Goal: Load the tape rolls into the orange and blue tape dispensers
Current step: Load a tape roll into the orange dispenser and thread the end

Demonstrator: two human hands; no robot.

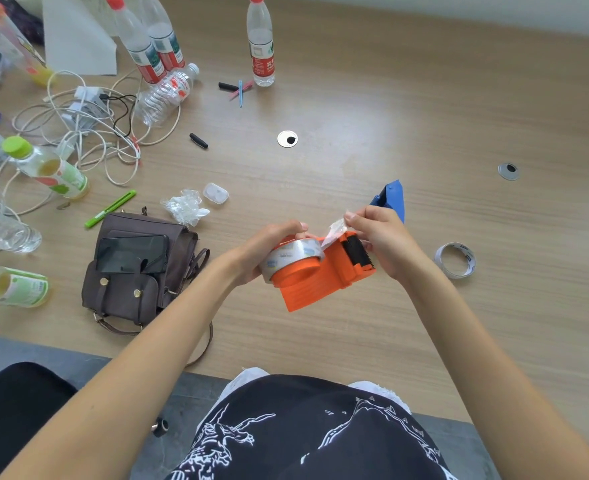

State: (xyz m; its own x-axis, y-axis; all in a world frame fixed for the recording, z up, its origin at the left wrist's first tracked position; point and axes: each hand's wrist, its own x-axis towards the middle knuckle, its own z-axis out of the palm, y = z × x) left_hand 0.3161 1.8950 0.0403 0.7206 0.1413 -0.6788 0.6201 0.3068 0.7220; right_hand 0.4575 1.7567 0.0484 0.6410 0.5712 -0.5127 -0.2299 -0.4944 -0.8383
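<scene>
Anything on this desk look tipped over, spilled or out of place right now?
No spill shows. One clear plastic water bottle lies on its side among tangled white cables, and a crumpled clear plastic wrapper sits loose on the wooden table.

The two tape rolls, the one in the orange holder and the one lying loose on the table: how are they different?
The roll in the orange dispenser is thick with clear tape; the loose roll looks like a thin, almost empty ring. The first sits on the orange dispenser, steadied by the left hand while the right hand pulls its free end; the second lies untouched on the table. Both are round, with printed inner cores.
</scene>
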